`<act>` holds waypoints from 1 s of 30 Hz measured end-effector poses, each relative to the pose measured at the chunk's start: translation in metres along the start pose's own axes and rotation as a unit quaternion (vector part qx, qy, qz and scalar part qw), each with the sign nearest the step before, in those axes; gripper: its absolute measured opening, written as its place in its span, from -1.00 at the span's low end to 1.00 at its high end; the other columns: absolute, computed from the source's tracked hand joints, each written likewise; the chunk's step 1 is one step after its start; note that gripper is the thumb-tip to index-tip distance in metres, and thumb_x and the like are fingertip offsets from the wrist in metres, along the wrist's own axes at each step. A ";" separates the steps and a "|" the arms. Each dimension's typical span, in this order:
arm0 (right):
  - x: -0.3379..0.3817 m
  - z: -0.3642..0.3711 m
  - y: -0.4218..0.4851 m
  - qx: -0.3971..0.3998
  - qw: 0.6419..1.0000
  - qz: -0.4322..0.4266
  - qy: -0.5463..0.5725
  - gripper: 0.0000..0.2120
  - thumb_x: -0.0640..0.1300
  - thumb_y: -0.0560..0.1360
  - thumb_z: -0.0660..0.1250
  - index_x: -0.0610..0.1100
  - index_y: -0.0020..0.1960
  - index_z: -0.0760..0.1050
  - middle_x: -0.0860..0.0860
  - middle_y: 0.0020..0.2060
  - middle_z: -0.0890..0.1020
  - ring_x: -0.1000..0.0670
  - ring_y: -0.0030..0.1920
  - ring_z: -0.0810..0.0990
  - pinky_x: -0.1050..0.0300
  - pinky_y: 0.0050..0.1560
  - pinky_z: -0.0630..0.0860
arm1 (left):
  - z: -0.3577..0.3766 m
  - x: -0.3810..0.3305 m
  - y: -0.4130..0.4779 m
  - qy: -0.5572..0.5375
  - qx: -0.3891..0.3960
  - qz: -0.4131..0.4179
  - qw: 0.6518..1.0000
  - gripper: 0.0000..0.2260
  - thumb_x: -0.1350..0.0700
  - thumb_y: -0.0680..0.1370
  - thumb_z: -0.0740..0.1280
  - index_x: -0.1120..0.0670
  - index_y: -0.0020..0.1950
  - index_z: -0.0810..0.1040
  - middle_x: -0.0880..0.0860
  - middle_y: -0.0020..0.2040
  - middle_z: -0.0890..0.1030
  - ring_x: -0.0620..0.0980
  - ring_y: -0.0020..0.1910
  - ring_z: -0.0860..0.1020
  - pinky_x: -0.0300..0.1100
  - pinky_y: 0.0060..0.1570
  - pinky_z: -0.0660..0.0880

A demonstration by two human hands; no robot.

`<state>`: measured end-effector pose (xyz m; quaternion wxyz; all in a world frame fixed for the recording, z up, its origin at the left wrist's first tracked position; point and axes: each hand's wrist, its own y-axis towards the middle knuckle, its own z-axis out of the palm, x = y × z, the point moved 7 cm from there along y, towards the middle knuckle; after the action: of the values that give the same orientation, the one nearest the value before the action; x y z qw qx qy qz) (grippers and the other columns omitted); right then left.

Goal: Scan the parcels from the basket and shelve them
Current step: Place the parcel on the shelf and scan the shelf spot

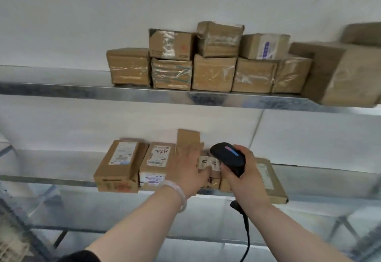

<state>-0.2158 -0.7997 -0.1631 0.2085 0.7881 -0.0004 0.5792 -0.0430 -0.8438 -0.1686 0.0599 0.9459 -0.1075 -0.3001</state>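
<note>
Small taped cardboard parcel (208, 168) on the lower shelf (329, 176) among boxes (153, 164), pressed under the flat, straight-fingered left hand (185, 164); scanner (228, 156) clasped in the right hand (245, 179). The parcel is judged light, stiff and slick where taped, and best gripped across opposite side faces.

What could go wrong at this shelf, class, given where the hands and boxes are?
The leftmost box overhangs the lower shelf edge; a nudge from the left hand might tip it off.
The cable of the scanner hangs loose below the right hand and could snag.
</note>
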 end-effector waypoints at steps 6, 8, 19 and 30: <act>0.001 -0.065 -0.011 -0.096 0.995 0.015 -0.017 -0.41 -0.24 0.47 0.45 0.46 0.09 0.37 0.35 -0.01 0.61 0.35 -0.02 0.56 0.51 -0.19 0.45 | 0.024 -0.058 0.016 0.001 0.053 0.067 0.996 -0.36 -0.22 0.57 0.26 -0.27 0.59 0.06 -0.06 0.64 0.10 0.06 0.60 0.10 0.07 0.54 0.15; 0.004 -0.083 -0.017 -0.118 0.992 0.029 -0.023 -0.39 -0.23 0.48 0.43 0.51 0.08 0.35 0.45 -0.04 0.57 0.37 -0.06 0.56 0.50 -0.31 0.45 | 0.028 -0.075 0.020 0.012 0.060 0.093 0.994 -0.36 -0.22 0.57 0.25 -0.26 0.59 0.06 -0.05 0.64 0.10 0.06 0.60 0.11 0.04 0.54 0.17; 0.068 -0.217 0.006 -0.243 0.965 -0.065 -0.070 -0.45 -0.14 0.49 0.45 0.39 0.24 0.32 0.43 0.04 0.52 0.15 -0.11 0.60 0.36 -0.21 0.51 | 0.003 -0.230 0.040 0.002 0.047 0.204 0.978 -0.34 -0.30 0.56 0.20 -0.28 0.60 0.00 -0.07 0.64 0.05 0.06 0.60 0.08 0.02 0.49 0.18; 0.087 -0.379 0.067 -0.266 0.951 -0.144 -0.063 -0.41 -0.16 0.51 0.42 0.50 0.14 0.27 0.46 0.01 0.52 0.07 -0.14 0.62 0.13 -0.20 0.57 | -0.010 -0.400 0.049 -0.071 -0.043 0.248 0.965 -0.36 -0.18 0.59 0.29 -0.18 0.61 0.10 -0.01 0.59 0.19 0.06 0.56 0.16 -0.06 0.45 0.20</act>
<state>-0.5490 -0.7157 0.0301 0.4917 0.7303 -0.0541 0.4711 -0.3642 -0.7953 0.0698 0.1655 0.8622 -0.3298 -0.3470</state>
